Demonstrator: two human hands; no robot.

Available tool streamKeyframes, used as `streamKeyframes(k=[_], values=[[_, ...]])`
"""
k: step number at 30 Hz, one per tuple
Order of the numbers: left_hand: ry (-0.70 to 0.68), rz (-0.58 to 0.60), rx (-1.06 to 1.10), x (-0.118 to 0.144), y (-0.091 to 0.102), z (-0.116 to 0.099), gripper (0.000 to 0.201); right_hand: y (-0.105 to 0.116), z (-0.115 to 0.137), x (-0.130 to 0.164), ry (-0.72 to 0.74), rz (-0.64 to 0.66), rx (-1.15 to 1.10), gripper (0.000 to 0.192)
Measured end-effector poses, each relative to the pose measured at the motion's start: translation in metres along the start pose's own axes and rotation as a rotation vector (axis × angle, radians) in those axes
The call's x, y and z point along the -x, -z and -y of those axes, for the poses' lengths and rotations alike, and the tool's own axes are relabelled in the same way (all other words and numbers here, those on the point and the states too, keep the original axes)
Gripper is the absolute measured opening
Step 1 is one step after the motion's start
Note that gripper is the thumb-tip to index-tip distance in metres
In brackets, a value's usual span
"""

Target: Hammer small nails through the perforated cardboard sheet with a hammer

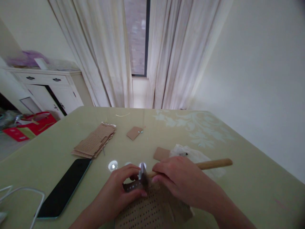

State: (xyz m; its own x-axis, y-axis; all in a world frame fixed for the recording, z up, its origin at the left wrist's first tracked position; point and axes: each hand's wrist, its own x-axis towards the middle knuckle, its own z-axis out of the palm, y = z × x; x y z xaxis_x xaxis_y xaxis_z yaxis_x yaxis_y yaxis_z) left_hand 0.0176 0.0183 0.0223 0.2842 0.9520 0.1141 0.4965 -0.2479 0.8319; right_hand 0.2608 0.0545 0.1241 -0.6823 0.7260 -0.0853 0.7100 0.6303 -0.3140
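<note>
My right hand (178, 178) is wrapped around the wooden handle of a hammer (214, 164). The metal head is at my left hand's fingertips, over a perforated brown cardboard sheet (143, 210) near the table's front. My left hand (116, 187) is closed at the far edge of that sheet, thumb on top and fingers curled beyond it. A dark strip with pale dots shows between thumb and forefinger. Whether a smaller piece is pinched under the hammer head is hidden. More brown cardboard lies beneath my right hand, partly covered.
A stack of perforated cardboard (95, 140) lies at left, beside a black phone (65, 187) and a white cable (26, 189). A small brown card (134, 133) lies farther back. Another card (161, 154) and a clear plastic bag (190, 152) are behind my right hand.
</note>
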Motion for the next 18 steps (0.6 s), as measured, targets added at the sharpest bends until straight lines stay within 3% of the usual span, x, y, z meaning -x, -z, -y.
streamKeyframes(k=[2,8,13,18], values=[[0.009,0.001,0.005,-0.0003,-0.0001,0.0006,0.027,-0.0009,0.0004,-0.0004,0.005,0.018,0.033,0.018],[0.013,-0.015,-0.017,0.0008,-0.0027,0.0062,0.027,0.0015,0.0020,0.0019,-0.014,-0.136,-0.110,0.022],[0.032,0.014,0.016,-0.0001,-0.0020,0.0043,0.026,-0.0048,0.0004,-0.0027,-0.005,0.017,0.016,0.018],[0.035,0.005,0.040,0.0013,-0.0029,0.0056,0.031,0.0013,-0.0059,0.0061,-0.035,0.023,0.029,0.015]])
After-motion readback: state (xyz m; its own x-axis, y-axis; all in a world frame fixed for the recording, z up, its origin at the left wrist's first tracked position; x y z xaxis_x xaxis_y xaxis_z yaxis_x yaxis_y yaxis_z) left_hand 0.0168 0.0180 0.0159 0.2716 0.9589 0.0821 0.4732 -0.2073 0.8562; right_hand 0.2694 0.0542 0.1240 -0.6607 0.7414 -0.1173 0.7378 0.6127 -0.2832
